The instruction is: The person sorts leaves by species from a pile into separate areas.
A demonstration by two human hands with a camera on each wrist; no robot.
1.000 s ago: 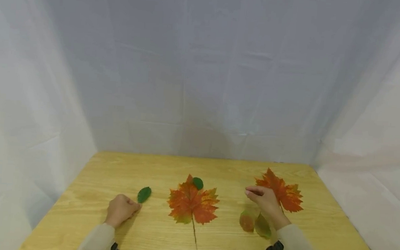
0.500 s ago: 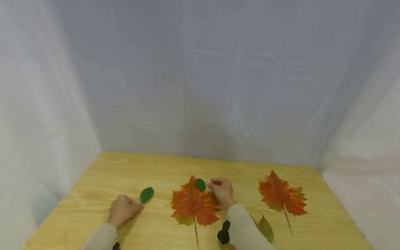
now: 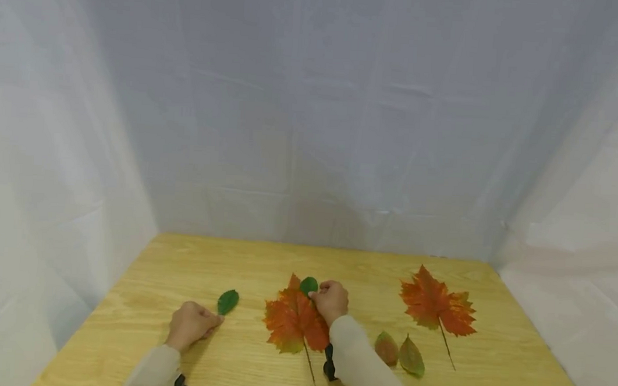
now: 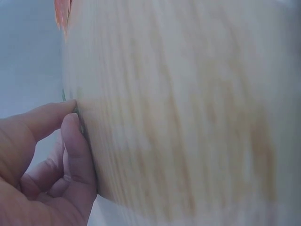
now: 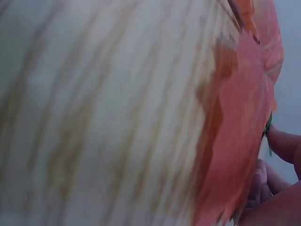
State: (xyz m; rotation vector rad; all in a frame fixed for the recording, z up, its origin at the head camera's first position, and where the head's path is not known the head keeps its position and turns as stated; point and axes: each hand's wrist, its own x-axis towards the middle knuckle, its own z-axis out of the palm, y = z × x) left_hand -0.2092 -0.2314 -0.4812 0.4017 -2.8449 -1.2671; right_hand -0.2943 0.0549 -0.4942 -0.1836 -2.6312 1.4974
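My left hand (image 3: 189, 325) rests low over the table and pinches the near end of a small green leaf (image 3: 227, 302). In the left wrist view, thumb and forefinger meet at a sliver of green. At the middle, my right hand (image 3: 333, 302) pinches the edge of a second small green leaf (image 3: 308, 284), which overlaps the top of a large orange-red maple leaf (image 3: 292, 326). The hand and sleeve cover the maple leaf's right side. Seen from the right wrist, the thumb (image 5: 284, 146) presses the green leaf, and the maple leaf's edge stands up off the wood.
Another orange-red maple leaf (image 3: 434, 304) lies at the right with its stem toward me. Two oval leaves, one reddish (image 3: 386, 348) and one olive green (image 3: 412, 357), lie between it and my right sleeve. White cloth (image 3: 333, 130) hangs behind the wooden table (image 3: 190, 257).
My right hand has moved left from the right maple leaf to the middle green leaf and taken hold of it. The middle maple leaf has shifted and tilted slightly. My left hand has stayed put.
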